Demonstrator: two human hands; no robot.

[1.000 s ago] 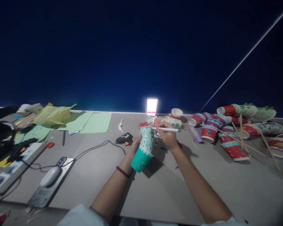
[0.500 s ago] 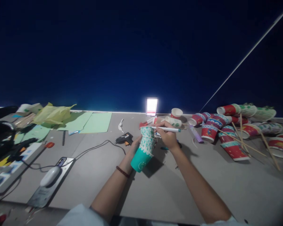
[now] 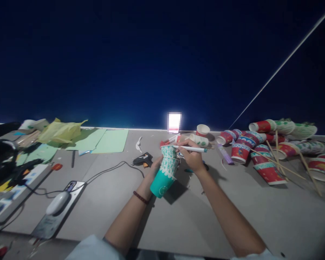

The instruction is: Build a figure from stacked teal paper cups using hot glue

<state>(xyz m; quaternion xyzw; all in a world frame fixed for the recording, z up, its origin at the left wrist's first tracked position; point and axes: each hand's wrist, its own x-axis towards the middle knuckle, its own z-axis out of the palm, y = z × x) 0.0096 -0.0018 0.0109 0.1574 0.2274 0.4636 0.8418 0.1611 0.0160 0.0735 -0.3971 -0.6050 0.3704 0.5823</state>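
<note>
A: When the stack is examined, where is it found?

B: It is found over the middle of the table, tilted, its plain teal end turned toward the wearer and its scalloped end away. Whether the table is touched by it cannot be told.

A: How is it gripped?

B: It is held by the left hand, closed about its side; the fingers are partly hidden. A bracelet is worn on that wrist.

A: And the right hand?

B: A pen is pinched in it, narrowly, and pointed at the stack's far end. Contact by the tip cannot be confirmed.

A: What is noted around these?

B: Just left of the stack, a glue gun is seen. Beyond the right hand, a white cup is laid on its side, near an upright one. Farther right, a purple tube, red cups and sticks are scattered.

A: The left side?

B: Green paper is spread beside a yellow bag. Nearer, a white case is rested on a phone, beside a power strip.
</note>
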